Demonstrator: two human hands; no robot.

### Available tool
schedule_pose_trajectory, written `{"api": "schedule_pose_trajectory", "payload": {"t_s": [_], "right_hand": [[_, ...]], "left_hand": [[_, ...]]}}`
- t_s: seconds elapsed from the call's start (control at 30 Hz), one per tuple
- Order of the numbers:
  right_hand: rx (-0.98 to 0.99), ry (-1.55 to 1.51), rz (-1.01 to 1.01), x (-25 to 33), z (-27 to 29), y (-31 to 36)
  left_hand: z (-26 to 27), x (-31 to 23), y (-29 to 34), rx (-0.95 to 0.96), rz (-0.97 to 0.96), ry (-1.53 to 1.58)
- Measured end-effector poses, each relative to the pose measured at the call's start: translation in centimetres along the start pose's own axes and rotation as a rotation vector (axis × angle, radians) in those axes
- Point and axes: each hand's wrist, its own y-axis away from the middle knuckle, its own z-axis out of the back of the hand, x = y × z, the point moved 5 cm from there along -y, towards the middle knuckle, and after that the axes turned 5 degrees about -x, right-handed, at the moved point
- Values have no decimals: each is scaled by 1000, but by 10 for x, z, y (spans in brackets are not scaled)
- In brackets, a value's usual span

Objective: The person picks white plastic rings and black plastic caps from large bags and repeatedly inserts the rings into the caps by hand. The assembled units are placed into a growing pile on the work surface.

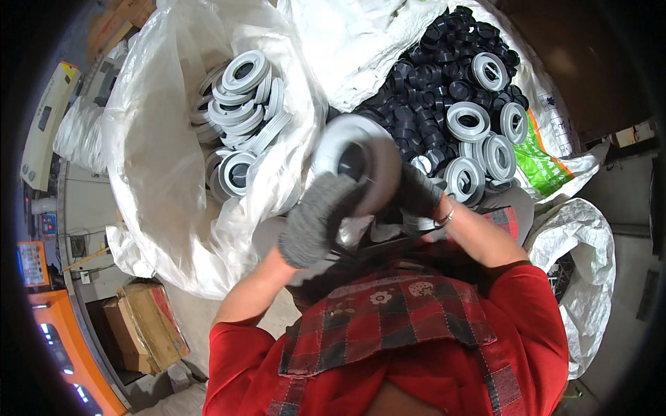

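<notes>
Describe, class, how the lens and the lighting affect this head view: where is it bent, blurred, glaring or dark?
Head view: fisheye bending curves the edges near the rim, with black corners; the grey ring held between the gloved left hand and right hand is smeared by motion blur; the clear plastic bag shows bright glare; the black parts lose detail in shadow.

Smooth, probably plastic grey ring (361, 163) in knitted cloth gloves; crinkly glossy plastic bag (159, 139).

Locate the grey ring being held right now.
Head view, centre: the grey ring sits between the left hand and right hand, above the plaid apron.
</notes>
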Motion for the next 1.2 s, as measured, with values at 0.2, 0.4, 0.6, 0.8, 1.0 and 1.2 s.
{"api": "schedule_pose_trajectory", "payload": {"t_s": [0.2,0.4,0.6,0.8,1.0,1.2], "right_hand": [[383,972,-194,-64,47,38],[118,762,233,11,18,28],[113,264,-316,-11,44,4],[-30,1315,-590,-149,96,-12],[17,1337,-671,-172,97,-13],[-240,727,-647,-85,112,-12]], "left_hand": [[66,-19,-55,-337,42,-368],[-46,4,-13,281,62,-124],[-64,-12,-34,595,-87,25],[-62,38,-1,106,1297,1459],[-98,6,37,629,363,-66],[-106,-11,56,955,627,782]]}}
